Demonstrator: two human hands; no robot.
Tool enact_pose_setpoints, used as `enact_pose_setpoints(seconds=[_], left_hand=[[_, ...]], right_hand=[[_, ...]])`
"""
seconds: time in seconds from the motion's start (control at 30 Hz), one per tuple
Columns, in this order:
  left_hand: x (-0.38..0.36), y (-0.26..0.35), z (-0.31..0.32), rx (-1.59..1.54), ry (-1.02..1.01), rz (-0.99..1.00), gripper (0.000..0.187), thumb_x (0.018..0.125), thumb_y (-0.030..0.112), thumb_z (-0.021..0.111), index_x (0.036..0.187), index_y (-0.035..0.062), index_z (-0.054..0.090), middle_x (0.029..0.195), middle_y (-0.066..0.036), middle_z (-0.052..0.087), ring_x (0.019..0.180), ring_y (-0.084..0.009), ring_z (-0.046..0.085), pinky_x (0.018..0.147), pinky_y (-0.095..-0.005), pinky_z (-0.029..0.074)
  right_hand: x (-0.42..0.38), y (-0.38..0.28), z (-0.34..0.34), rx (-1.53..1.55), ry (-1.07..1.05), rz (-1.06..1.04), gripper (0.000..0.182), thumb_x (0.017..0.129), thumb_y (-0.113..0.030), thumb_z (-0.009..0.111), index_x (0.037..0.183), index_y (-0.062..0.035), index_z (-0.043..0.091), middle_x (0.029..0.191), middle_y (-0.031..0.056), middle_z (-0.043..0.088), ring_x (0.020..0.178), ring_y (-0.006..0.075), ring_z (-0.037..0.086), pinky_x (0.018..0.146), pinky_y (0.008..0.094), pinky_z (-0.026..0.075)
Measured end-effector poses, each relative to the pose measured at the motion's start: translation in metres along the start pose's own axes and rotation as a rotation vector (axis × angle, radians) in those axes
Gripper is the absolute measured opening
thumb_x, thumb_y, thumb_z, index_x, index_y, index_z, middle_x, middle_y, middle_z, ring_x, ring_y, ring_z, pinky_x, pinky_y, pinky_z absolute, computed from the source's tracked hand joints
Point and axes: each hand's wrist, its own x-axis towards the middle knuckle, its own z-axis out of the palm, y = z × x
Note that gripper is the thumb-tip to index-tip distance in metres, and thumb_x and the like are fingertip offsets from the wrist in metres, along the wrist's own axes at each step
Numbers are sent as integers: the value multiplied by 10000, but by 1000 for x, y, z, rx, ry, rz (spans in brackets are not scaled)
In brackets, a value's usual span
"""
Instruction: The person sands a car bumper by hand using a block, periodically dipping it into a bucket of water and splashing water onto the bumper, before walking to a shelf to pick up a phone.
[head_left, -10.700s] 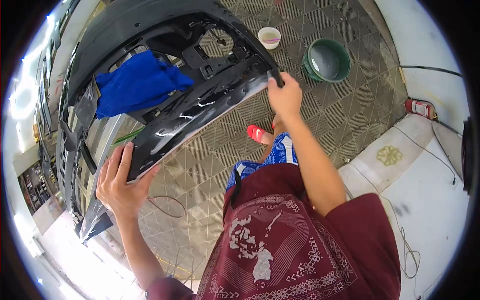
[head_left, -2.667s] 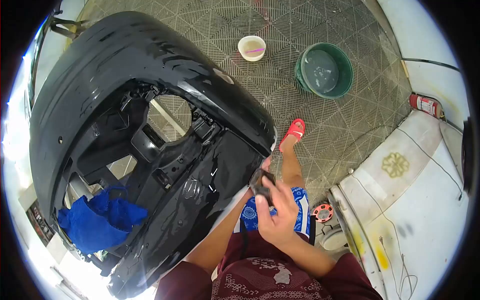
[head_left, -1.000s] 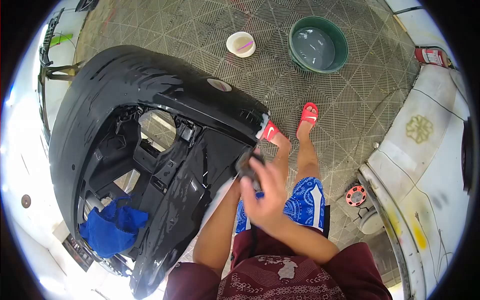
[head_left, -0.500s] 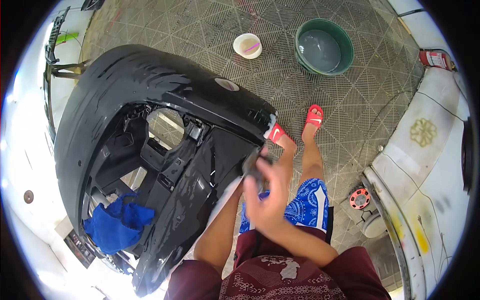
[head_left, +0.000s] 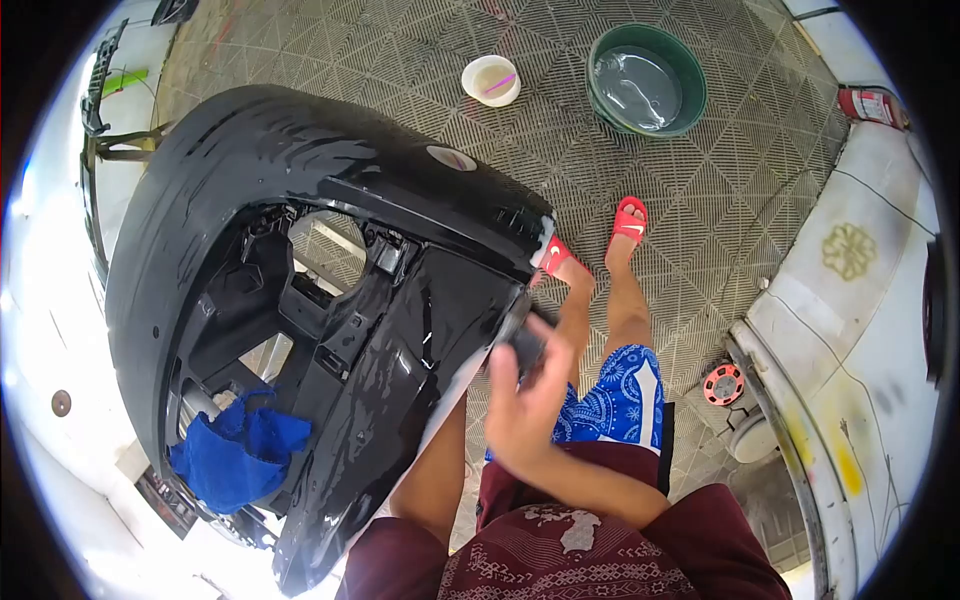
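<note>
A wet black car bumper (head_left: pixel 370 420) stands close in front of me on the left, with streaks of water on its surface. My right hand (head_left: pixel 525 405) is closed on a dark sanding block (head_left: pixel 526 350), blurred by motion, at the bumper's near right edge. My left forearm (head_left: pixel 435 465) reaches behind that same edge, and the bumper hides the hand. A crumpled blue cloth (head_left: pixel 240 455) lies over the lower left part of the bumper.
On the grey ribbed floor (head_left: pixel 720 210) stand a green tub (head_left: pixel 650 85) of cloudy water and a small white tub (head_left: pixel 491 80) with a purple stick. Along the right wall are a fire extinguisher (head_left: pixel 872 105), a white panel (head_left: pixel 850 260) and an orange reel (head_left: pixel 723 384).
My right hand and the sanding block have moved slightly back toward me along the bumper's edge. The view has shifted a little; the bumper and cloth stay in place.
</note>
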Motion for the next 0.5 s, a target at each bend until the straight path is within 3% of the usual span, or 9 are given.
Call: enact_pose_setpoints(seconds=[0.1, 0.17, 0.23, 0.3, 0.33, 0.37, 0.43, 0.47, 0.5], left_hand=[[-6, -1, 3, 16, 15, -2, 602, 1066, 264, 648, 1569, -17, 475, 1387, -133, 633, 1176, -211, 664, 1065, -375, 522], [-9, 6, 0, 30, 5, -4, 613, 1064, 267, 651, 1575, -19, 469, 1405, -139, 630, 1190, -216, 666, 1075, -381, 520], [-12, 9, -1, 48, 4, 2, 624, 1063, 269, 654, 1582, -20, 463, 1424, -145, 628, 1203, -221, 667, 1086, -387, 519], [-11, 8, 0, 76, -2, 7, 635, 1061, 272, 657, 1588, -22, 457, 1442, -150, 626, 1217, -226, 669, 1097, -393, 518], [-9, 5, -1, 107, -4, 13, 641, 1060, 273, 658, 1591, -22, 455, 1451, -153, 625, 1224, -228, 669, 1103, -396, 517], [-14, 0, -5, 104, -2, 20, 646, 1059, 274, 659, 1594, -23, 452, 1460, -156, 624, 1230, -230, 670, 1108, -399, 516], [-11, -2, -15, 164, -8, 63, 658, 1057, 276, 662, 1600, -25, 446, 1478, -162, 621, 1244, -235, 672, 1119, -405, 515], [-11, -4, -20, 200, -12, 87, 663, 1056, 278, 664, 1603, -25, 443, 1487, -165, 620, 1251, -238, 672, 1124, -408, 514], [-15, -6, -20, 232, -8, 113, 669, 1055, 279, 665, 1606, -26, 440, 1496, -168, 619, 1258, -240, 673, 1130, -412, 514]], right_hand=[[-35, -18, 2, -18, -33, -262, 448, 1046, -49, 648, 1434, 62, 452, 1297, 166, 569, 1099, 176, 587, 985, 344, 492], [-13, -8, 9, -108, 44, -124, 430, 1067, -98, 630, 1426, 60, 452, 1278, 152, 568, 1114, 176, 580, 988, 342, 483], [13, -2, 12, 195, 97, 154, 412, 1076, -115, 621, 1415, 53, 458, 1279, 146, 573, 1107, 168, 579, 979, 340, 486], [-23, -19, 14, 44, 78, -5, 430, 1027, -127, 679, 1359, 81, 502, 1232, 244, 611, 1108, 353, 623, 1022, 457, 469], [-43, -29, 11, -68, 33, -218, 454, 1014, -132, 699, 1358, 84, 497, 1214, 259, 601, 1080, 364, 623, 1022, 461, 471], [-55, -34, 16, 54, 21, -279, 476, 998, -136, 716, 1353, 88, 492, 1196, 269, 591, 1046, 371, 620, 1021, 466, 471], [-36, -13, 19, -61, 76, -313, 467, 1014, -125, 697, 1368, 84, 476, 1245, 261, 585, 1094, 365, 623, 1039, 456, 473], [-17, -5, 21, 45, 105, -49, 453, 1043, -143, 679, 1384, 68, 468, 1295, 231, 578, 1158, 328, 616, 1054, 436, 478], [9, 13, 17, 65, 151, -5, 452, 1056, -160, 674, 1394, 59, 469, 1317, 215, 571, 1185, 306, 606, 1060, 427, 480]])
